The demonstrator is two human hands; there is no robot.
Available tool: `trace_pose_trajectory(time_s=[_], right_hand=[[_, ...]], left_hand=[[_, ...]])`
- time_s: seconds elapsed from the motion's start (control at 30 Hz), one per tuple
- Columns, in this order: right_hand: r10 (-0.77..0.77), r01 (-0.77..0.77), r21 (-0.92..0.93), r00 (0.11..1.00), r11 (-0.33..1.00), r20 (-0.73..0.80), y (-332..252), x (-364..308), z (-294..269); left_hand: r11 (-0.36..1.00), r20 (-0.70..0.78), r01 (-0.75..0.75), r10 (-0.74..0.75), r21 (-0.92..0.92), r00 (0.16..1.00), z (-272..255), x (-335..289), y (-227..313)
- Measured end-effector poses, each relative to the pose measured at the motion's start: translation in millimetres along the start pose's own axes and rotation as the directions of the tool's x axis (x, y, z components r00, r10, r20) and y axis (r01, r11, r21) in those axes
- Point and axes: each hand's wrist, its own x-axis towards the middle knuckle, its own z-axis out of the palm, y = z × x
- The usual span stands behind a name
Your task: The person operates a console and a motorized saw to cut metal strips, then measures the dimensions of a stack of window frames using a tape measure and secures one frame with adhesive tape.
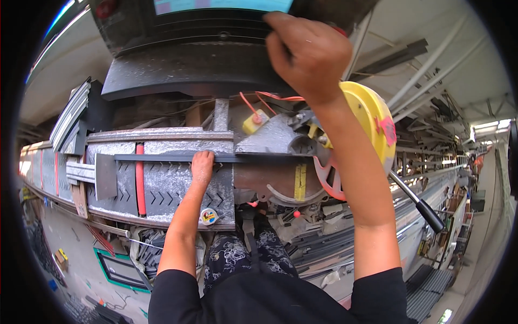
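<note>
My left hand (203, 163) is closed over a long dark metal profile (162, 158), which lies crosswise on the machine bed. The profile's left end is near a grey upright stop plate (105, 176), and its right end runs toward the saw's cutting area. Raised high, my right hand (310, 54) is in front of the lower edge of a lit screen (221, 5). Its fingers are curled and a fingertip is at the screen's edge; nothing shows in it. Whether the fingertip touches the screen, I cannot tell.
To the right is a yellow round saw guard (372, 119) with a black-gripped lever (429, 216). A tape measure (209, 216) lies at the bed's front edge. A yellow block (255, 122) with an orange cable sits behind the cutting area. Stacked profiles (324, 245) lie below right.
</note>
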Motion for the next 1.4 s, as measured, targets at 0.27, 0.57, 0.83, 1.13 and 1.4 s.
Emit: trace_pose_trajectory(time_s=[0.27,0.57,0.83,1.13,1.4], right_hand=[[0.054,-0.068,0.109,0.990,0.992,0.132,-20.5,-12.1,-54.4],[0.509,-0.056,-0.651,0.676,0.757,0.533,-2.3,-5.9,-330.4],[0.578,-0.805,-0.586,-0.439,0.087,0.688,24.9,-47.4,-370.7],[0.560,-0.789,-0.612,-0.483,0.056,0.673,-89.3,-178.6,-396.6],[0.752,-0.808,-0.578,-0.451,-0.116,0.480,-161.2,-309.4,-381.5]], left_hand=[[0.995,-0.035,-0.007,0.004,-0.095,0.999,19.0,19.5,77.3],[0.999,-0.156,-0.048,0.046,-0.005,0.987,35.8,11.7,71.6],[0.998,-0.064,-0.039,0.043,0.059,0.997,32.9,15.0,70.1],[0.996,-0.048,-0.030,0.034,0.081,0.998,37.2,13.8,70.8],[0.997,-0.047,-0.047,0.050,0.067,0.998,40.0,14.6,66.3]])
